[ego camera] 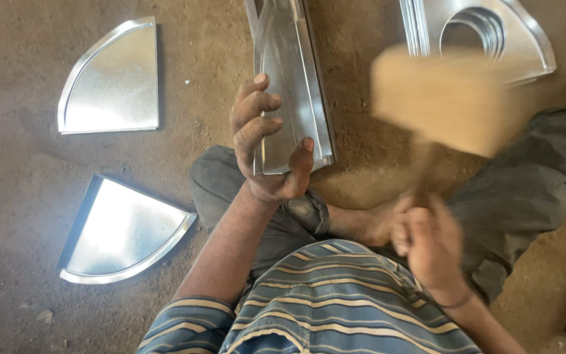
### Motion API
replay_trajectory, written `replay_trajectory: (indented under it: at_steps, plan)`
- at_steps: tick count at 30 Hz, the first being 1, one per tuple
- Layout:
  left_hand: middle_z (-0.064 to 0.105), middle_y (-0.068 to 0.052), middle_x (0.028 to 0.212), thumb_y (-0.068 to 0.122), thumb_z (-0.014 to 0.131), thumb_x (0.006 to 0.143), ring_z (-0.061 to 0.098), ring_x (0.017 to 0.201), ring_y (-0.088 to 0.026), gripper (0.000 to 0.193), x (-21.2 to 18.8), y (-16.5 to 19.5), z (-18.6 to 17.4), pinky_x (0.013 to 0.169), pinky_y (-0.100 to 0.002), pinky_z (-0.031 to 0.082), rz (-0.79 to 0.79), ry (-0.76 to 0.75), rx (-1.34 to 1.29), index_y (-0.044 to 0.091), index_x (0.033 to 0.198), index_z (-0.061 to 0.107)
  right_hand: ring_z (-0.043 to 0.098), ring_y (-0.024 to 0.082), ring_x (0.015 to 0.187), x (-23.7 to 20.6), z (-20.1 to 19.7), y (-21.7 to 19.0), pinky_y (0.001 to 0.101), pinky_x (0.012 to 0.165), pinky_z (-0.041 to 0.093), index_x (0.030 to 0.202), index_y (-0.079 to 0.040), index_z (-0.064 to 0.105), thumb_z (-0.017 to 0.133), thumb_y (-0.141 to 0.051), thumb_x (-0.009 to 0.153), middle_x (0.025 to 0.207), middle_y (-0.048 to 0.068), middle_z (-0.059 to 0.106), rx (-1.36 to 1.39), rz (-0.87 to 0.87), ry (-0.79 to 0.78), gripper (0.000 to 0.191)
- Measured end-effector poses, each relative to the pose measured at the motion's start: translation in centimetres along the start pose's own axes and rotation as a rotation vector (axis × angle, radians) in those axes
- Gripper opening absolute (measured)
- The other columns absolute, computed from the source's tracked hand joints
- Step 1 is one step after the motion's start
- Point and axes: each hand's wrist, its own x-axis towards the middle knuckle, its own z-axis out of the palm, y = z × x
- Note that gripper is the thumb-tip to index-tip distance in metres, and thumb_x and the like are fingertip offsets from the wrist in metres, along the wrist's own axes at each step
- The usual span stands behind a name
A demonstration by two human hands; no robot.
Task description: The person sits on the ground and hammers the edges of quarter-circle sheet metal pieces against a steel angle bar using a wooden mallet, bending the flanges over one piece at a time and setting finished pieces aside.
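On my far left two shiny quarter-round sheet-metal trays [114, 78] lie on the dirt floor [14, 196]. My left hand [266, 141] is wrapped around the near end of a long folded galvanized metal strip [291, 78], pinning it over my knee. My right hand [427, 246] is fisted around a blurred wooden mallet [443, 98], raised. I judge I'm mid-hammering; the next blow needs the strip steady.
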Motion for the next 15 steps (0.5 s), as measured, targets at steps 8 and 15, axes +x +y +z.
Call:
replay_trajectory:
  at_steps: [8,15]
  plan:
    - [0.050,-0.012,0.130,0.009,0.074,0.086,0.047,0.136,-0.031,0.051,0.3,0.4,-0.1,0.116,-0.052,0.038,-0.012,-0.004,0.012,0.016,0.127,0.044,0.042,0.007,0.055,1.0,1.5,5.3,0.0248,0.046,0.036,0.090,-0.008,0.053,0.056,-0.036,0.105,0.067,-0.002,0.046,-0.139,0.021,0.034,0.031]
    - [0.050,-0.013,0.129,0.008,0.073,0.086,0.048,0.135,-0.031,0.050,1.2,0.6,0.1,0.122,-0.054,0.038,0.018,-0.020,-0.005,0.014,0.126,0.044,0.040,0.006,0.048,0.8,0.2,9.5,0.0240,0.040,0.033,0.084,-0.006,0.049,0.051,-0.036,0.106,0.063,-0.002,0.046,-0.005,0.374,0.062,0.037]
